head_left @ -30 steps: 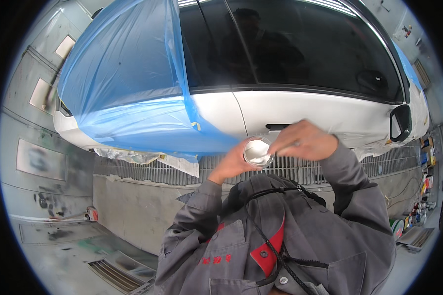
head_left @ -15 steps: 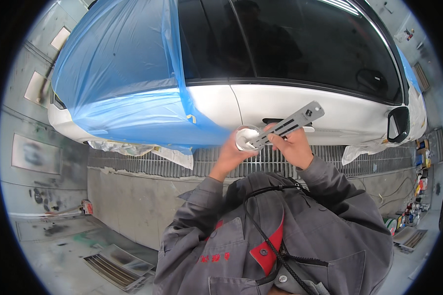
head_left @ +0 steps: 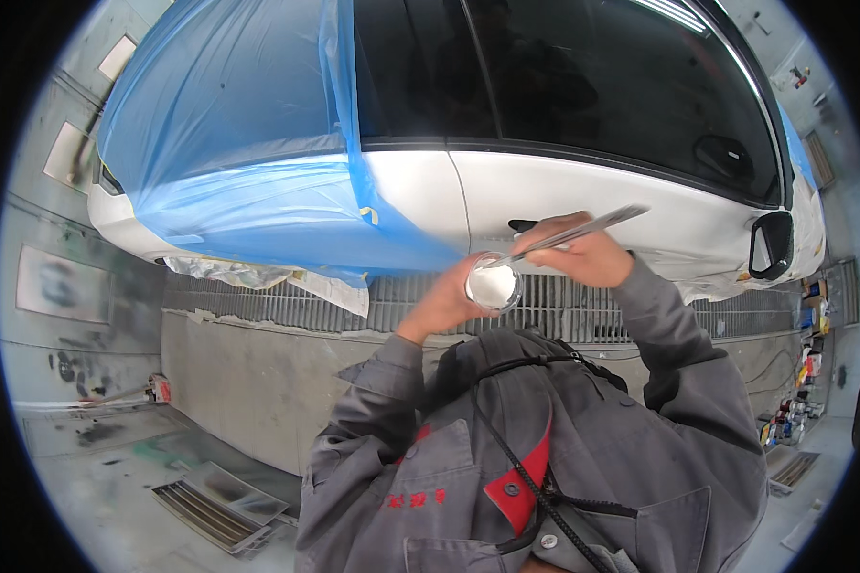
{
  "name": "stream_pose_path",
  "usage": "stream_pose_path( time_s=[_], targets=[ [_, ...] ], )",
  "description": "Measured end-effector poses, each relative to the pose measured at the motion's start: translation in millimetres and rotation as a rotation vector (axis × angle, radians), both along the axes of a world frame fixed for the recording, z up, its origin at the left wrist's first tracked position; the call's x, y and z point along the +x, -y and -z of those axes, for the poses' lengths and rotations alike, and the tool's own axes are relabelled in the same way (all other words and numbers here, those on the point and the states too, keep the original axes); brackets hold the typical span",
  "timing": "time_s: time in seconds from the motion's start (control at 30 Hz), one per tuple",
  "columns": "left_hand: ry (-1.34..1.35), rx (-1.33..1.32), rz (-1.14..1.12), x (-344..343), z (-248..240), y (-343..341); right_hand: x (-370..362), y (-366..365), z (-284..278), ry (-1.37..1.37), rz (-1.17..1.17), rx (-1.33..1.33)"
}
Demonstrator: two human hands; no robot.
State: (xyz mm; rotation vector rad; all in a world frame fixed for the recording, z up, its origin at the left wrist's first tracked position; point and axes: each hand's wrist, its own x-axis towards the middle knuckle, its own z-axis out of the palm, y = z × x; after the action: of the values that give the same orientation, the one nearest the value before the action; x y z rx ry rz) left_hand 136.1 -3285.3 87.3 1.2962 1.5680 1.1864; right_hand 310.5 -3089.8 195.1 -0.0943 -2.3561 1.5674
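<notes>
We observe our left hand [head_left: 446, 304] curled around a small round cup [head_left: 493, 284] of pale, whitish liquid, held up in front of the chest; our right hand [head_left: 583, 256] is closed in a pinch on a flat metal stirring stick [head_left: 571, 232], whose lower end dips into the cup while its upper end slants up to the right. Behind both hands stands a white car [head_left: 583, 196] with dark windows, its rear portion wrapped in blue masking film [head_left: 229, 162]; a metal floor grating [head_left: 554, 307] runs beneath the car.
</notes>
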Motion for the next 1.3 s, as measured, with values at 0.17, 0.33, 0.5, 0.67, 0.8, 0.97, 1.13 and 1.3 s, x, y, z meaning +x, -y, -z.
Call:
stream_pose_path(
  time_s=[0.17,0.33,0.5,0.67,0.8,0.97,1.13,1.3],
  targets=[
    [0.042,-0.202,0.141,-28.2,-25.9,8.2,-4.7,-5.6,-9.2,-0.045,-0.306,0.22],
    [-0.083,-0.237,0.333,-48.1,-57.2,10.7,-6.5,-16.5,-6.8,-0.034,-0.224,0.22],
    [-0.089,-0.243,0.042,-46.1,-52.2,8.2,-15.4,12.6,108.1,-0.081,0.322,-0.703],
    [-0.18,-0.249,-0.284,-15.4,-4.9,0.7,-8.9,42.0,165.1,0.116,0.64,-1.019],
    [-0.311,-0.168,-0.429,10.9,15.1,-6.8,-12.9,37.7,118.7,0.151,0.614,-0.966],
    [-0.182,-0.117,-0.311,9.2,3.0,-2.5,-3.7,6.8,56.0,-0.021,0.235,-0.34],
    [-0.362,0.116,-0.305,0.9,-12.2,9.0,12.7,14.4,28.9,-0.162,-0.096,0.319],
    [-0.434,0.041,-0.072,-12.6,-36.1,14.8,21.9,-6.4,25.0,-0.22,-0.063,0.141]
  ],
)
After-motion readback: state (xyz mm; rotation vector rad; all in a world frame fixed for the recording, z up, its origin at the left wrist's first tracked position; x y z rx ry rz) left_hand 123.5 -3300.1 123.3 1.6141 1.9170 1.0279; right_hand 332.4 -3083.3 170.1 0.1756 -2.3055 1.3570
